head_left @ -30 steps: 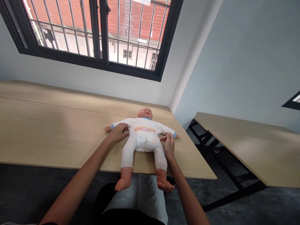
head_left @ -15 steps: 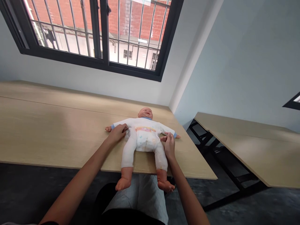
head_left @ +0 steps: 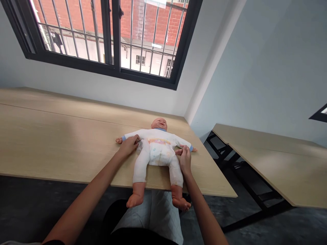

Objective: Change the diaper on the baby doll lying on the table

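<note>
A baby doll (head_left: pixel 159 124) lies on its back on the wooden table (head_left: pixel 76 149), feet hanging past the front edge. It wears a white outfit with blue cuffs and a printed chest, and a white diaper (head_left: pixel 160 156) with small coloured prints sits around its hips over the outfit. At the doll's hip on the left, my left hand (head_left: pixel 129 145) pinches the diaper's thin side edge. My right hand (head_left: pixel 184 157) is at the opposite hip, thumb and fingers together on the diaper's other side. What lies between the right fingertips is partly hidden.
A second wooden table (head_left: pixel 268 149) with a black metal frame (head_left: pixel 255 197) stands to the right across a gap. Behind the table is a wall with a dark-framed, barred window (head_left: pixel 117 68). My legs (head_left: pixel 153 214) are under the front edge.
The view has shifted very slightly. Both hands stay at the doll's hips, with hardly any movement of the fingers or the doll.
</note>
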Motion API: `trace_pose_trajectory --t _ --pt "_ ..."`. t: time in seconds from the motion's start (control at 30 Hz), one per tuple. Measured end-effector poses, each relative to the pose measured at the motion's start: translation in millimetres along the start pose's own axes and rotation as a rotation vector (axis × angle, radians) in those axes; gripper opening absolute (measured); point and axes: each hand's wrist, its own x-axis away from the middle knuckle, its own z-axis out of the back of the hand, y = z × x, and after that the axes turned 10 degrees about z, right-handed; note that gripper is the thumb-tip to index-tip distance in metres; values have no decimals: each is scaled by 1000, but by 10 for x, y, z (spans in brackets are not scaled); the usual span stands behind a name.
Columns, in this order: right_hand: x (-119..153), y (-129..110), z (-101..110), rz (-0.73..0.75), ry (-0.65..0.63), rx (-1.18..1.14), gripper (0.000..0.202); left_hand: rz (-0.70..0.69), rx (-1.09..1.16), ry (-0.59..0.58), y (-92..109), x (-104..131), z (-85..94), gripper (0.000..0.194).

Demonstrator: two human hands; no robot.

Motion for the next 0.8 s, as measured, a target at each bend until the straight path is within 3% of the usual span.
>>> trace_pose_trajectory --t 0.27,0.4,0.47,0.6,0.7,0.8 --pt "15 8 11 2 3 45 46 95 255 172 12 -46 72 12" --pt "-27 -119 -23 188 -59 197 40 164 450 284 18 -64 147 13" --pt "-61 -278 -112 369 -216 277 36 173 560 274 36 -63 175 13" --pt "-76 -624 -517 650 -699 501 32 147 744 171 108 -38 216 18" --pt "-43 -709 -932 700 -983 768 38 115 815 91 167 -12 251 21" --pt "0 -637 -1266 606 -1122 982 42 62 838 12 226 19 289 25"
